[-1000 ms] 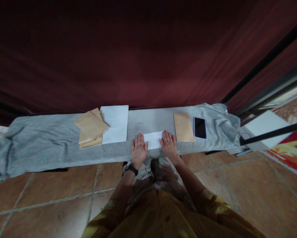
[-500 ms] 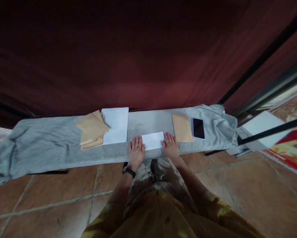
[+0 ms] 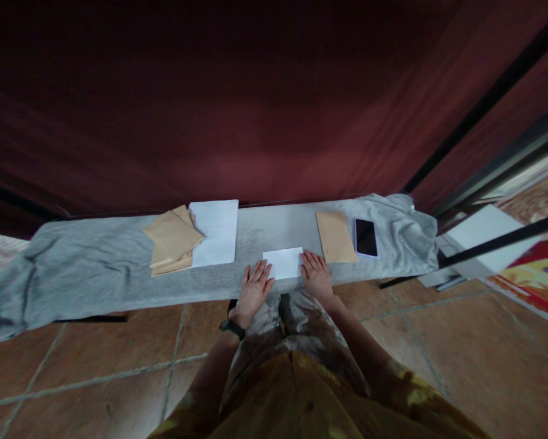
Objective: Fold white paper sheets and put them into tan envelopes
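A small white rectangle of paper (image 3: 283,263), seemingly folded, lies flat near the front edge of the cloth-covered bench (image 3: 274,222). My left hand (image 3: 254,288) is at its left end, fingers spread, fingertips touching or just beside the paper's edge. At the right end rests my right hand (image 3: 317,275), laid flat with its fingertips on the paper's edge. Just right of that hand lies a single brown envelope (image 3: 336,236). Beyond my left hand is a stack of larger white paper sheets (image 3: 216,231), partly overlapped by a pile of brown envelopes (image 3: 173,235).
A smartphone (image 3: 366,237) lies face up right of the single envelope. The grey cloth (image 3: 86,262) is wrinkled at both ends of the bench. Black metal bars (image 3: 497,241) cross at the right, near white boards (image 3: 488,235). A dark red surface (image 3: 274,122) rises behind.
My left hand has shifted slightly down and turned, its fingers now angled toward the paper's left end. The white paper sits slightly lower in view. My right hand has barely moved.
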Motion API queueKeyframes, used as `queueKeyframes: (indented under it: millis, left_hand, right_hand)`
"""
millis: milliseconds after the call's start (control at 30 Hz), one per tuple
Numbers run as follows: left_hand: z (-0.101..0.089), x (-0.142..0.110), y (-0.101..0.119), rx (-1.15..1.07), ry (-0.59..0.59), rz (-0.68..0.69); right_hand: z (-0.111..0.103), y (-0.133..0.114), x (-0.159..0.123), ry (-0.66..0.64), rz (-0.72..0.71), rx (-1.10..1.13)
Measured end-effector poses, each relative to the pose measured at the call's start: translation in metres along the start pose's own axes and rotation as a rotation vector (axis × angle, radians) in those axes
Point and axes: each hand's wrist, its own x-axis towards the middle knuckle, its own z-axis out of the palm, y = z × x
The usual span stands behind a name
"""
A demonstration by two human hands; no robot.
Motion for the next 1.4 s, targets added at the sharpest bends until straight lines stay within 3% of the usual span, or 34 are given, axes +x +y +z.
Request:
queueKeyframes:
  millis: [267,567,967,1400]
  left_hand:
    - [-0.014,-0.007,0.008,0.025,-0.086,0.047]
    - [-0.023,-0.004,0.001,-0.062,-0.170,0.029]
    - [-0.029,0.000,0.007,-0.115,-0.135,-0.009]
    - [-0.020,-0.006,0.001,-0.149,-0.061,0.018]
  right_hand:
    - [-0.005,0.000,-0.017,-0.049,-0.075,0.006]
    - [-0.009,0.005,-0.026,-0.063,-0.142,0.019]
    - [-0.010,0.007,-0.023,-0.057,-0.192,0.030]
    - [-0.018,0.005,-0.023,-0.096,-0.223,0.034]
